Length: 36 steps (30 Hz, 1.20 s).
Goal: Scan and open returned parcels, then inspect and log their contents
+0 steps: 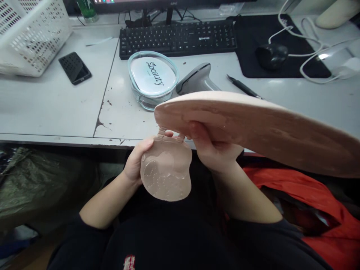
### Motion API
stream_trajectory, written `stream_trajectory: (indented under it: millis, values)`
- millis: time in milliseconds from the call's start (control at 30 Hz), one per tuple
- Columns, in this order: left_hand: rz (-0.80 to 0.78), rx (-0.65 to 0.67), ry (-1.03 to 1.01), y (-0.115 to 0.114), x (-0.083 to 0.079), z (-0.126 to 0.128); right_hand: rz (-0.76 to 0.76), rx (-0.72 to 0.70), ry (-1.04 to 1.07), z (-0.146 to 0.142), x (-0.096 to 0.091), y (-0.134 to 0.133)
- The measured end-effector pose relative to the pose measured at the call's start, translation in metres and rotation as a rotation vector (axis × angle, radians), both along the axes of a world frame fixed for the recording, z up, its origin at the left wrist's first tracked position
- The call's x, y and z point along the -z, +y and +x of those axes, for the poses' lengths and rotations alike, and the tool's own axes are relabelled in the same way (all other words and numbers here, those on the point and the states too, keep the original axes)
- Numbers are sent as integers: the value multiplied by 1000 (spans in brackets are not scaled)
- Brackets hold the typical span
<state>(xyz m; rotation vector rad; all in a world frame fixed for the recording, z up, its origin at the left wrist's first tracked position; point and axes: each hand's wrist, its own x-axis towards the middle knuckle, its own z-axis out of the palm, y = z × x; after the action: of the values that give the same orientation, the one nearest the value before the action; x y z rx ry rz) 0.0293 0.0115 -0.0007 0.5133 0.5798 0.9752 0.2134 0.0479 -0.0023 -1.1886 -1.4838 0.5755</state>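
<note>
My left hand (135,161) is closed around a beige silicone cup pad (166,172) held just below the desk edge over my lap. A second, larger beige pad (253,123) stretches from the middle to the right edge, close to the camera. My right hand (210,146) grips this larger pad from beneath, fingers curled on it. The two pads meet at a small clear clasp (162,132) near my fingertips.
On the grey desk (56,108) stand a clear oval case with a white "Sbeauty" lid (153,77), a grey handheld scanner (197,78), a black pen (243,87), a phone (74,67), a keyboard (177,37), a mouse (271,56) and a white basket (30,33). Red fabric (323,210) lies at right.
</note>
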Motion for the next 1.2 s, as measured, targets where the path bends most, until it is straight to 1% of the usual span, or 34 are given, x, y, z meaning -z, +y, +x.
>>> stream_trajectory:
  millis: [100, 200, 267, 367, 467, 533, 600, 700, 733, 800, 900, 1000, 1067, 1133, 1200]
  values:
    - [-5, -30, 40, -1, -2, 0, 156, 94, -59, -7, -4, -1]
    - [-25, -41, 59, -2, -5, 1, 231, 51, -57, -14, -9, 1]
    - [-37, -40, 56, -3, -6, 2, 208, 36, -20, -17, -12, 3]
    - [-36, -34, 54, -3, -4, 2, 134, 70, 22, -19, -16, 5]
    - [9, -26, 109, -1, 0, 0, 130, 77, 39, -18, -18, 4]
    - [77, -44, 204, 0, 0, -3, 140, 34, 48, -15, -17, 1]
    - [202, -94, 355, -1, -3, -7, 136, -7, 41, -13, -16, -1]
    - [432, -161, 581, -4, -8, -10, 108, 29, -18, -9, -11, -3]
    - [484, -170, 622, -5, -9, -11, 112, 43, -35, -9, -9, -3]
    - [525, -171, 648, -6, -10, -12, 140, 26, -46, -10, -7, -2]
    - [513, -164, 640, -6, -9, -12, 198, -32, -7, -12, -6, 2]
    - [466, -158, 586, -5, -5, -11, 232, -29, 64, -15, -8, 5]
    - [401, -129, 512, -6, 3, -10, 254, -14, 139, -17, -11, 6]
    - [316, -73, 461, -9, 13, -8, 261, 12, 221, -17, -14, 7]
    - [242, -34, 482, -12, 24, -7, 237, 23, 277, -16, -15, 9]
